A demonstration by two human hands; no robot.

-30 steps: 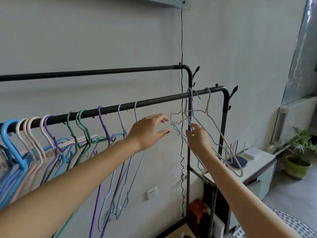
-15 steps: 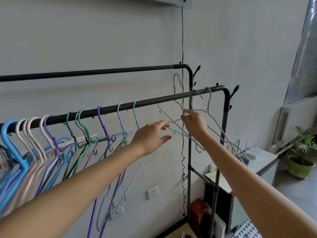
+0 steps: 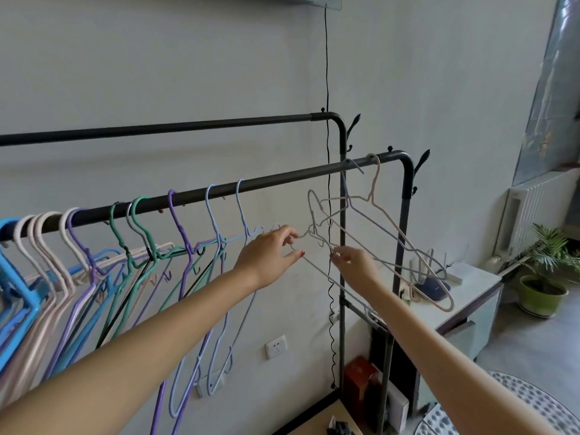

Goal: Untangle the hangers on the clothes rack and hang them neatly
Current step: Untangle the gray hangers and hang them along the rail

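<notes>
- The left hand [image 3: 272,250] pinches the shoulder wire of a pale grey wire hanger [image 3: 315,243] between thumb and curled fingers, just below the front rail [image 3: 282,181] of the black clothes rack.
- The right hand [image 3: 356,264] grips the same hanger a little to the right, fingers curled round its lower wire.
- That hanger is off the rail: its hook points up in the gap between the hanging rows, below the bar and not touching it.
- At the right end of the front rail hang two more hangers, a pale pink hanger [image 3: 405,243] and a grey one [image 3: 370,246], their frames crossing each other and slanting down to the right.
- Left of the hands, two light blue hangers [image 3: 216,233] hang apart from the rest; further left a purple hanger [image 3: 180,227], green hangers [image 3: 138,227], pink hangers [image 3: 34,243] and a bright blue hanger [image 3: 12,277] crowd together, their lower frames overlapping.
- The back rail [image 3: 157,130] stands higher, nearer the wall.
- On the right, a potted plant [image 3: 546,277] sits on the floor beside a white radiator [image 3: 527,211], and a wall socket [image 3: 276,346] shows below the arms.
</notes>
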